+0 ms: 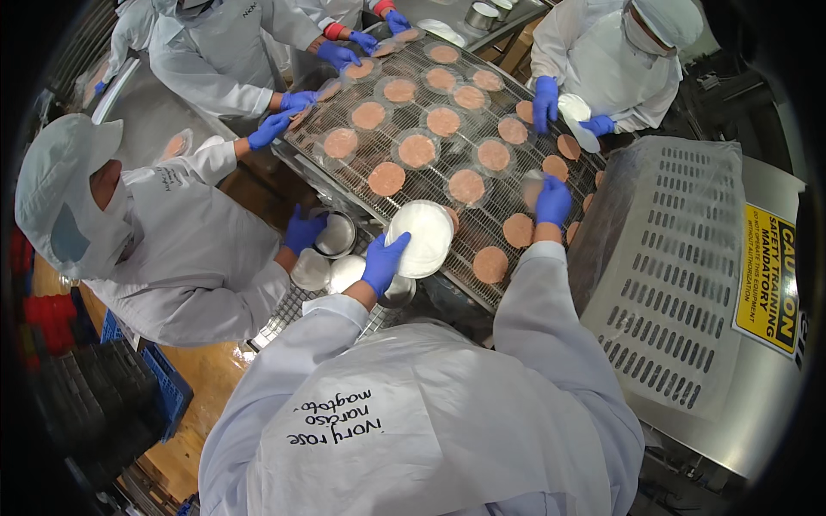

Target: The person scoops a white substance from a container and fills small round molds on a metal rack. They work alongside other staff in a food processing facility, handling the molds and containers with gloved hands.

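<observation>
A stack of round white paper sheets [421, 238] is gripped in my blue-gloved left hand [383, 261], above the near edge of a wire-mesh conveyor belt [426, 187]. Farther right, my gloved right hand [553, 201] is over the belt, with a thin translucent round sheet [533, 191] at its fingers, partly over a pink round patty. Bare patties lie near it, such as one patty [490, 264] nearest me and another patty [518, 230] just beyond. To the left and farther off, patties such as this patty [416, 150] have round sheets around their edges.
Metal tins [335, 233] and sheet stacks [346, 272] stand on a mesh rack at the belt's near left. A slotted machine guard [671, 271] with a caution sign [766, 277] borders the right. Gloved co-workers reach in from the left, the far side and the far right, one holding sheets [575, 115].
</observation>
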Available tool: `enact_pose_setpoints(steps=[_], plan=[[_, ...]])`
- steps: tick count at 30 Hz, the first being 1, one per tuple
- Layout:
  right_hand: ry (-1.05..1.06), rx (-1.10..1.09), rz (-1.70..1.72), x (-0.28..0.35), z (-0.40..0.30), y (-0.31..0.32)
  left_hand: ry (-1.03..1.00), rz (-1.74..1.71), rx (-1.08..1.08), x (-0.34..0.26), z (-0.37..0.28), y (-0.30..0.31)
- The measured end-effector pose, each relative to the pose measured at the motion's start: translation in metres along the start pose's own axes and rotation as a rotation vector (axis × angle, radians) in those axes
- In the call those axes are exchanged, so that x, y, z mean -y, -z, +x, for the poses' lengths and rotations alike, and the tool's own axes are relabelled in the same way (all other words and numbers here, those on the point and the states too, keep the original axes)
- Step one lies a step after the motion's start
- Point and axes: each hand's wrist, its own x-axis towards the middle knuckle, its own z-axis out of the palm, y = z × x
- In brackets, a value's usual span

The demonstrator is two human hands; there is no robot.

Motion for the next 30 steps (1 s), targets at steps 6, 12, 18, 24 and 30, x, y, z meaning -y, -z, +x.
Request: enact_pose_setpoints(steps=[6,12,18,24,30], plan=[[0.415,-0.092,-0.296,-0.079,0.008,-0.066,0.036,0.007,0.046,-0.011,-0.008,-0.01],[0.285,0.384,0.016,-0.062,-0.083,-0.07,0.006,-0.019,0.051,-0.011,-0.009,-0.018],[0.276,0.569,0.157,0.057,-0.151,-0.047,0.048,-0.018,0.063,-0.008,-0.006,-0.028],[0.267,0.447,0.29,0.022,-0.126,-0.067,0.029,0.002,0.064,-0.008,-0.013,-0.021],[0.227,0.444,0.335,0.032,-0.12,-0.053,0.011,0.033,0.074,-0.004,-0.016,-0.024]])
